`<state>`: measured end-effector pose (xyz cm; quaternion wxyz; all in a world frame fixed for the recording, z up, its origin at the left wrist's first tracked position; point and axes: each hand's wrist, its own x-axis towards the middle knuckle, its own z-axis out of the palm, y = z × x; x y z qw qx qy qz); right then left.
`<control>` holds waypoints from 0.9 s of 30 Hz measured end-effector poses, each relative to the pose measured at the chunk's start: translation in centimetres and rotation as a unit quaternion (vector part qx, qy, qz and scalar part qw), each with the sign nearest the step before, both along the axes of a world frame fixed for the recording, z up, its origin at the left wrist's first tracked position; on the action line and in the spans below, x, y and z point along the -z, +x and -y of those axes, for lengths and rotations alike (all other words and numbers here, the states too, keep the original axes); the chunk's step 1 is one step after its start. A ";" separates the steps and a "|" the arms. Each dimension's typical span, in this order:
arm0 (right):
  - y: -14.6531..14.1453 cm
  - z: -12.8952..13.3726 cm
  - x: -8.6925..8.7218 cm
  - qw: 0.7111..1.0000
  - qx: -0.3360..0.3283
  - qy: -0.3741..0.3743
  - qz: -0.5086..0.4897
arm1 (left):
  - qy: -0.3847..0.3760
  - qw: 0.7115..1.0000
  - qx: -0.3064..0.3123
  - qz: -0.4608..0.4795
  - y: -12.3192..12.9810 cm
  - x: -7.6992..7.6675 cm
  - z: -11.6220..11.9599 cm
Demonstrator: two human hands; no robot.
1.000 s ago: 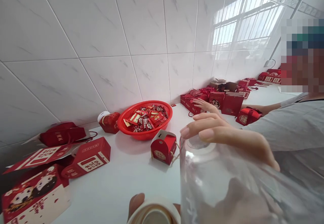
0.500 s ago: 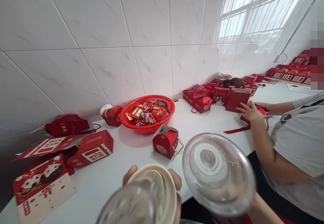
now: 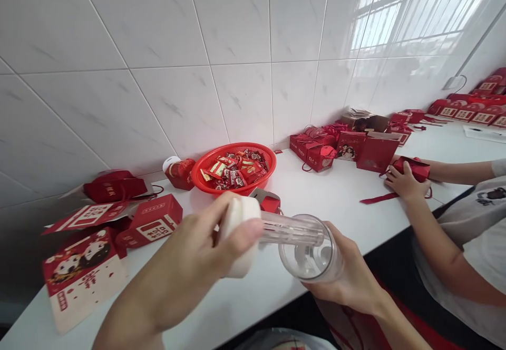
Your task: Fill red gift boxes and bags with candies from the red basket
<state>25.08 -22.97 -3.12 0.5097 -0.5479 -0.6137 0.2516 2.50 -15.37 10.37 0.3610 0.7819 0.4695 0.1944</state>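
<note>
My left hand (image 3: 197, 250) is closed around a white bottle lid (image 3: 243, 239), which is tilted on its side. From the lid a clear ribbed tube (image 3: 290, 229) points right, its far end at the mouth of a clear plastic bottle (image 3: 304, 271). My right hand (image 3: 351, 273) is wrapped round that bottle from the right, its open mouth tilted towards me. Just behind the lid and tube, a small red gift box (image 3: 271, 202) on the table is mostly hidden.
A red plastic basket (image 3: 201, 181) of wrapped sweets stands by the tiled wall. Red boxes (image 3: 158, 221) and a printed bag (image 3: 81, 276) lie left. More red boxes (image 3: 310, 149) sit at the back right. A co-worker's hands (image 3: 409, 181) hold a red box at right.
The lid has turned sideways in my left hand, and the bottle's mouth now faces me. The tube's end has come to the bottle's mouth. The co-worker's hand has closed round a red box.
</note>
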 end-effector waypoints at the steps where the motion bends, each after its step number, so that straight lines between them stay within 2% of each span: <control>1: -0.3 0.0 0.1 1.000 -0.005 -0.001 -0.004 | 0.015 0.999 0.013 -0.038 0.7 -0.5 0.1; 4: -1.1 0.1 0.8 1.000 -0.020 -0.003 -0.022 | 0.082 0.986 0.054 -0.133 2.6 -1.2 0.8; 7: -1.6 0.1 1.5 0.998 -0.036 -0.009 -0.053 | 0.138 0.970 0.080 -0.182 4.1 -0.7 1.8; 11: -1.6 0.0 2.0 0.990 -0.068 -0.018 -0.123 | 0.165 0.954 0.143 -0.206 4.7 0.1 2.3; 14: -1.3 -0.2 1.9 0.986 -0.066 -0.017 -0.154 | 0.168 0.945 0.189 -0.209 5.0 -0.2 1.2; 20: -1.0 -1.4 0.8 0.986 -0.061 -0.047 -0.148 | 0.126 0.921 0.275 -0.244 6.4 -1.7 -1.6; 27: -1.5 -1.9 0.6 0.988 -0.063 -0.052 -0.134 | 0.147 0.917 0.208 -0.306 7.6 -2.8 -0.6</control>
